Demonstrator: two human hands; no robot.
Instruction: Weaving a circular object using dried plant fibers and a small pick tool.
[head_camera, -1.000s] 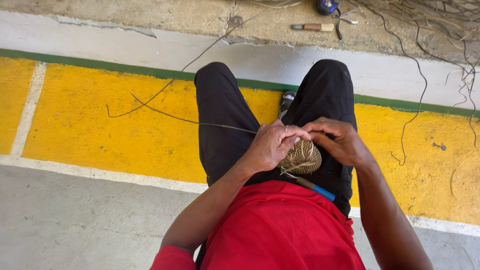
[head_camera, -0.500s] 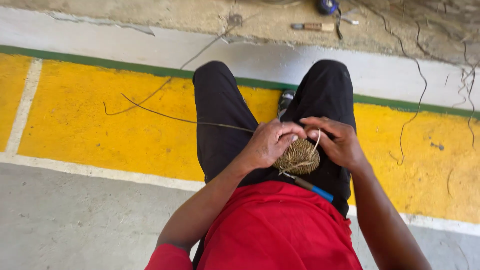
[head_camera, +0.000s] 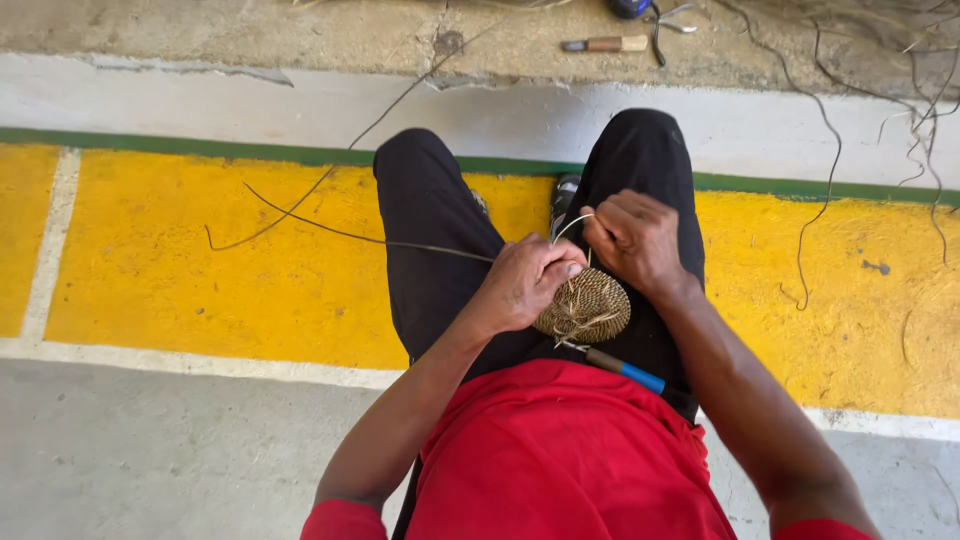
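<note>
A small round woven disc (head_camera: 590, 305) of tan fibre rests on my lap, between my black-trousered knees. My left hand (head_camera: 525, 280) grips its upper left edge, fingers closed on the weave. My right hand (head_camera: 635, 240) is just above the disc, pinching a pale strand (head_camera: 570, 226) that loops up from it. A long thin fibre (head_camera: 330, 225) trails left from my left hand across the yellow floor. A tool with a blue handle (head_camera: 625, 368) lies on my lap under the disc.
The ground has a yellow painted band (head_camera: 200, 270), a green stripe and a white border. A wooden-handled tool (head_camera: 605, 44) and scissors-like tool (head_camera: 665, 20) lie on the concrete ahead. Loose dry fibres (head_camera: 830, 150) sprawl at right.
My right hand has risen from the disc's right side to above it, pulling a strand up into a loop. My left hand stays on the disc.
</note>
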